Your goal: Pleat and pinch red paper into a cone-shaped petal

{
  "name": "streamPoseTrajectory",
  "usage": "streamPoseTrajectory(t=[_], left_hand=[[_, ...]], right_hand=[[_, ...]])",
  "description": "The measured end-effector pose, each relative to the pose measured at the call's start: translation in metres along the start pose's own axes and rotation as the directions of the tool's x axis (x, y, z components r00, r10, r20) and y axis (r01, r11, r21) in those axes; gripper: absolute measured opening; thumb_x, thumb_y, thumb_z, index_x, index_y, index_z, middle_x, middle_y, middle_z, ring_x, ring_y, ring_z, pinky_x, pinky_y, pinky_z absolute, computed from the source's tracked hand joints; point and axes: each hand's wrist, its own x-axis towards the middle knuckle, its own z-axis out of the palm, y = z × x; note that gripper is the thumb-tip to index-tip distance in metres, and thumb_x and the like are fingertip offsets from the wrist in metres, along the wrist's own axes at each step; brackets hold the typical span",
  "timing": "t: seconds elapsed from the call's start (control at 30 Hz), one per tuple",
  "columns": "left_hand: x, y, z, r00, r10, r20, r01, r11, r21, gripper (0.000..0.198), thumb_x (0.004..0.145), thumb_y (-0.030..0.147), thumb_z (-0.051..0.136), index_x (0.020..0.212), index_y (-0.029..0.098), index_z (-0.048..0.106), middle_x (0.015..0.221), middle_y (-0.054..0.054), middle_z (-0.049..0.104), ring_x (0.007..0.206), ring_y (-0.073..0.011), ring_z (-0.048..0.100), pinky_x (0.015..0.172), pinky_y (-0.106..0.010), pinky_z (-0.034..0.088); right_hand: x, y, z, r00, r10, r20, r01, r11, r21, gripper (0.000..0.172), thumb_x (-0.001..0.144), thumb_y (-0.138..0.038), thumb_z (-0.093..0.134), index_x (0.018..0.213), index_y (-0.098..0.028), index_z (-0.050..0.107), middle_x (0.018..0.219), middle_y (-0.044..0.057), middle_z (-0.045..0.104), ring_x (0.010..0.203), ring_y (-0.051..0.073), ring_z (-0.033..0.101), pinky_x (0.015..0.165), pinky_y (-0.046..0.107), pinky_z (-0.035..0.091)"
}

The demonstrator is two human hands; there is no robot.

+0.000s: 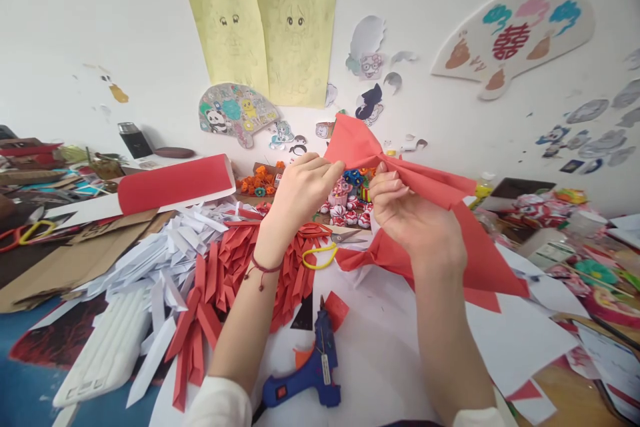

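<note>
My left hand (307, 190) pinches the red paper (355, 140) between thumb and fingers near its lower left edge. My right hand (417, 223) has its fingertips closed on the same paper, where it gathers into a narrow waist; from there it fans out to either side. I hold it up in front of me, above the table. More red sheets (493, 263) spread behind my right wrist; I cannot tell whether they join the piece I hold.

Between my forearms, a blue glue gun (325, 353) lies on its side on white paper, a small red scrap (338, 310) just beside its nozzle. Beyond it are scissors with a yellow handle (320, 257). Folded red strips (237, 263) heap around my left forearm, with white strips (170, 247) left of them and a red roll (175, 183) behind. On the wall hang 2 yellow drawings (230, 27) and 2 fan-shaped cutouts (520, 40).
</note>
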Motion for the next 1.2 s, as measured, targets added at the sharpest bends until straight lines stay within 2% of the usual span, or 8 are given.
streamPoseTrajectory(t=[0.2,0.47,0.6,0.7,0.87,1.0,1.1,1.2], left_hand=[[-0.005,-0.004,0.003,0.998,-0.038,0.043,0.04,0.998,-0.055,0.027,0.1,0.011,0.037,0.085,0.018,0.059,0.065,-0.001,0.057,0.065,-0.0159,0.048,0.071,-0.03,0.04],[-0.011,-0.015,0.009,0.998,-0.054,0.022,0.056,0.996,-0.069,0.025,0.098,0.007,0.041,0.09,0.019,0.063,0.065,0.0,0.061,0.064,-0.0149,0.05,0.072,-0.03,0.041],[-0.017,-0.027,0.01,0.997,-0.078,-0.014,0.076,0.992,-0.097,0.029,0.097,0.006,0.041,0.097,0.018,0.067,0.07,-0.002,0.068,0.069,-0.0151,0.059,0.075,-0.03,0.044],[-0.022,-0.036,0.012,0.984,-0.141,-0.11,0.132,0.988,-0.086,0.028,0.097,0.009,0.043,0.101,0.019,0.069,0.08,-0.005,0.074,0.075,-0.0165,0.064,0.077,-0.032,0.047],[-0.028,-0.05,0.012,0.916,-0.296,-0.271,0.282,0.955,-0.093,0.027,0.098,0.016,0.046,0.102,0.023,0.072,0.09,-0.006,0.077,0.083,-0.0192,0.068,0.081,-0.035,0.048],[-0.032,-0.058,0.008,0.77,-0.564,-0.3,0.52,0.826,-0.218,0.022,0.098,0.029,0.053,0.098,0.023,0.074,0.088,-0.008,0.077,0.089,-0.0232,0.072,0.084,-0.038,0.049],[-0.028,-0.052,0.004,0.707,-0.667,-0.236,0.584,0.738,-0.338,0.017,0.093,0.033,0.062,0.094,0.023,0.075,0.088,-0.007,0.078,0.087,-0.0226,0.074,0.084,-0.036,0.052],[-0.017,-0.035,-0.001,0.741,-0.671,-0.031,0.537,0.619,-0.573,0.019,0.093,0.035,0.062,0.093,0.021,0.075,0.086,-0.005,0.079,0.082,-0.0197,0.075,0.08,-0.031,0.055]], right_hand=[[0.003,-0.005,-0.008,1.0,-0.011,-0.009,0.011,0.999,0.045,0.017,0.089,-0.002,0.054,0.092,-0.014,0.065,0.076,0.001,0.063,0.067,0.006,0.062,0.057,0.009,0.055],[0.003,-0.012,-0.016,0.996,-0.087,0.021,0.089,0.991,-0.099,0.013,0.089,-0.008,0.059,0.092,-0.016,0.068,0.074,0.0,0.062,0.063,0.008,0.061,0.049,0.014,0.053],[0.001,-0.013,-0.016,0.984,-0.081,0.156,0.097,0.991,-0.095,0.014,0.087,-0.007,0.063,0.094,-0.017,0.068,0.074,-0.002,0.064,0.064,0.006,0.062,0.05,0.013,0.051],[0.0,-0.012,-0.013,0.973,-0.069,0.219,0.098,0.987,-0.125,0.014,0.087,-0.006,0.062,0.093,-0.018,0.068,0.072,-0.005,0.063,0.061,0.003,0.059,0.048,0.011,0.046],[0.003,-0.009,-0.004,0.985,-0.121,0.12,0.14,0.976,-0.169,0.014,0.089,-0.008,0.055,0.086,-0.018,0.064,0.063,-0.007,0.054,0.051,0.002,0.046,0.044,0.01,0.038],[0.016,-0.007,-0.017,0.976,-0.155,0.153,0.194,0.937,-0.29,0.012,0.083,-0.019,0.068,0.074,-0.021,0.061,0.057,-0.006,0.042,0.044,0.007,0.031,0.037,0.018,0.031],[0.031,-0.002,-0.035,0.947,-0.129,0.296,0.238,0.898,-0.37,0.025,0.069,-0.033,0.083,0.068,-0.02,0.062,0.058,-0.005,0.044,0.047,0.008,0.036,0.041,0.022,0.035],[0.045,0.006,-0.049,0.94,-0.087,0.331,0.249,0.837,-0.488,0.027,0.066,-0.035,0.087,0.067,-0.018,0.067,0.06,-0.001,0.054,0.055,0.01,0.05,0.053,0.025,0.043]])
